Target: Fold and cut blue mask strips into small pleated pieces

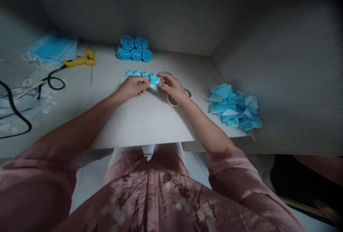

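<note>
Between my two hands is a small folded piece of blue and white material (154, 81). My left hand (135, 85) pinches its left side with thumb and fingertips. On the other side, my right hand (173, 86) has its thumb and fingers closed on the right edge. Just behind my left hand lies a short row of similar blue folded pieces (137, 73). A roll of tape (173, 99) rests partly hidden under my right hand and wrist, with the rim of another ring behind the fingers.
Several rolled blue flowers (135, 49) are stacked at the back. A yellow glue gun (80, 59) lies left, by blue masks (53, 48) and a black cable (16, 107). Blue leaf-like pieces (234, 107) are heaped at the right. The white table's (134, 128) front edge is near my lap.
</note>
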Demonstrator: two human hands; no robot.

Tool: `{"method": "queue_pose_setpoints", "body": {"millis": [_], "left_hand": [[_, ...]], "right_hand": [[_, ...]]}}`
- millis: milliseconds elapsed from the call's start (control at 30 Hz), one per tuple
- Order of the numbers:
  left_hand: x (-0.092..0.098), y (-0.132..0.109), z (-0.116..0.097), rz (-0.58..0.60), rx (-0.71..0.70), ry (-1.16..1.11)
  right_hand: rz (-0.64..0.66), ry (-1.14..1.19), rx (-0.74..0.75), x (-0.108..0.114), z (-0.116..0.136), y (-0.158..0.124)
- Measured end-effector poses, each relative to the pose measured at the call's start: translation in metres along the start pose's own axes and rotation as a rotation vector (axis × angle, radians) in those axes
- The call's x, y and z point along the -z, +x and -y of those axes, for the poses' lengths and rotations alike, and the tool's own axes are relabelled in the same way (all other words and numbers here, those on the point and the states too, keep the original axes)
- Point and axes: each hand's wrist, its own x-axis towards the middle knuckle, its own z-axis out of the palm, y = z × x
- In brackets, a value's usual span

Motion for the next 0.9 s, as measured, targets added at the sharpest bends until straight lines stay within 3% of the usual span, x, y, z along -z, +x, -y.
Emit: {"method": "queue_pose_setpoints", "body": {"millis": [133,267,500,600,733,833,900], "left_hand": [[0.005,0.001,0.001,0.088,0.002,-0.153],[0.013,0.004,0.001,0.069,-0.022,-0.382],[-0.001,0.004,0.004,0.085,-0.092,-0.275],[0.015,0.01,0.003,-0.01,-0.112,-0.282],[0.059,0.029,0.011,-0.248,-0.13,-0.213],[0.083,0.041,0.027,-0.405,-0.111,-0.04],[0.09,0.045,0.04,-0.434,-0.079,0.125]], "right_hand": [[0.021,0.092,0.013,-0.001,-0.002,0.002],[0.032,0.066,0.011,0.0,0.0,0.001],[0.132,0.064,0.035,-0.013,0.007,-0.007],[0.073,0.048,0.058,-0.006,0.011,-0.008],[-0.116,-0.107,0.069,0.02,0.023,-0.008],[-0.21,-0.371,-0.002,0.037,0.036,-0.009],[-0.225,-0.613,-0.091,0.044,0.047,-0.012]]}}
